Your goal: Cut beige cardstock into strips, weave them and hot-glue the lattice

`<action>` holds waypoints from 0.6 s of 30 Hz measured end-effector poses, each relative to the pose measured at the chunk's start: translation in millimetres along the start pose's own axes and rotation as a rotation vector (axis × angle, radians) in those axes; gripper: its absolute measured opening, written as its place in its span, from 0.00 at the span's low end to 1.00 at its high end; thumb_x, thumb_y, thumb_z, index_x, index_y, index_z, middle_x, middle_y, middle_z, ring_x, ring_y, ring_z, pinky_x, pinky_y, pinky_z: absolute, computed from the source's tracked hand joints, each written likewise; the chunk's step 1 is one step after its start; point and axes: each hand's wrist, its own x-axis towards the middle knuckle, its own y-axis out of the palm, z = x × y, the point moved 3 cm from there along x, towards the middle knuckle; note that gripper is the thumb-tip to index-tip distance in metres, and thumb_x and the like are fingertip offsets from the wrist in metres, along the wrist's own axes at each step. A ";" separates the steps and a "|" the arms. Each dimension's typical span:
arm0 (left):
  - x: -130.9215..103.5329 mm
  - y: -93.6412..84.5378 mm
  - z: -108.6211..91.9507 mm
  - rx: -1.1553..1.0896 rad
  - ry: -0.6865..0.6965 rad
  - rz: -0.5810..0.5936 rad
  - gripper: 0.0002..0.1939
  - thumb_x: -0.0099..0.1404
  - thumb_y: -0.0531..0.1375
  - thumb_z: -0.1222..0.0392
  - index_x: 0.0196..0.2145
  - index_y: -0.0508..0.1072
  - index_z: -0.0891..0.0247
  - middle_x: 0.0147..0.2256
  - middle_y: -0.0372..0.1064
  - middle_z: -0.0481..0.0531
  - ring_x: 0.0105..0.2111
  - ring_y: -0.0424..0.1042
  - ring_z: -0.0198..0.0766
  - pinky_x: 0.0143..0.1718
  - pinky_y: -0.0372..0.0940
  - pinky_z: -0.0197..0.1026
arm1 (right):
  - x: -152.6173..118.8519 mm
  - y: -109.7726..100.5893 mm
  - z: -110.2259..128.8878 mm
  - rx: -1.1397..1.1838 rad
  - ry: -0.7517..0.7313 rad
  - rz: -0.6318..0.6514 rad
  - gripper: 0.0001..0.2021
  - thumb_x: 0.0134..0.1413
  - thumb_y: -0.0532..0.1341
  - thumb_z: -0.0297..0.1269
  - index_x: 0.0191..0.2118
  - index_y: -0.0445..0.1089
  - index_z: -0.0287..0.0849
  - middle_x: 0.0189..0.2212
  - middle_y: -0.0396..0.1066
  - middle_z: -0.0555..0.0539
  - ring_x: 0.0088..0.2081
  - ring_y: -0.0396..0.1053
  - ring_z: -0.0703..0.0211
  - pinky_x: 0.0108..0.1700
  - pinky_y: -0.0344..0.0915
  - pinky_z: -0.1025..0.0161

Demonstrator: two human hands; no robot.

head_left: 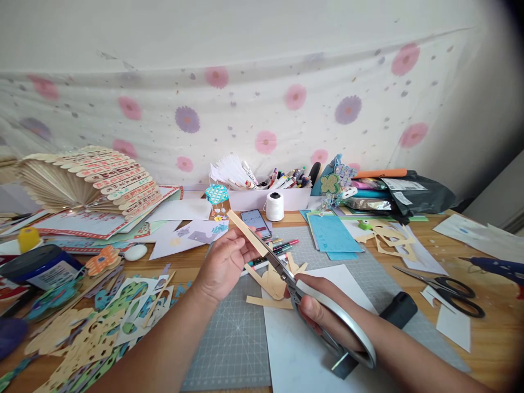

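My left hand [223, 262] pinches a narrow cream paper strip [245, 232] that slants up to the left. My right hand [327, 305] grips a large pair of grey-handled scissors [356, 338]. The blades point up and to the left and meet the lower end of the strip; whether they are parted is too small to tell. Under the hands, cream paper cutouts [272, 281] and another strip [266, 302] lie on the grey cutting mat [229, 338] and a white sheet [307, 355].
Black-handled scissors [458, 295] and a blue glue gun [495, 267] lie at the right. A thread spool [275, 206] and phone [256, 222] stand or lie ahead. Paper scraps [90, 338] cover the left. A black object [399, 310] sits beneath my right forearm.
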 end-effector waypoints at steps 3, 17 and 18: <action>2.8 -4.3 -0.7 -0.016 0.026 -0.055 0.13 0.53 0.71 0.56 0.33 0.76 0.65 0.32 0.77 0.52 0.33 0.75 0.39 0.37 0.70 0.41 | 0.4 -0.2 2.7 -0.011 0.008 0.024 0.32 0.61 0.45 0.66 0.43 0.66 0.39 0.22 0.59 0.53 0.22 0.58 0.64 0.24 0.55 0.67; 3.1 -4.0 -0.2 0.020 0.056 -0.083 0.16 0.48 0.75 0.55 0.28 0.76 0.65 0.28 0.76 0.49 0.30 0.73 0.35 0.35 0.69 0.37 | -2.4 -2.2 9.1 -0.102 0.003 0.032 0.35 0.60 0.43 0.68 0.44 0.66 0.38 0.22 0.60 0.52 0.24 0.59 0.63 0.26 0.56 0.66; 3.2 -4.0 -0.1 0.024 0.055 -0.079 0.16 0.48 0.75 0.54 0.28 0.76 0.66 0.28 0.76 0.49 0.30 0.73 0.35 0.35 0.69 0.37 | -2.4 -2.1 8.7 -0.099 0.000 0.035 0.34 0.60 0.43 0.67 0.44 0.66 0.38 0.23 0.60 0.52 0.24 0.59 0.63 0.27 0.57 0.66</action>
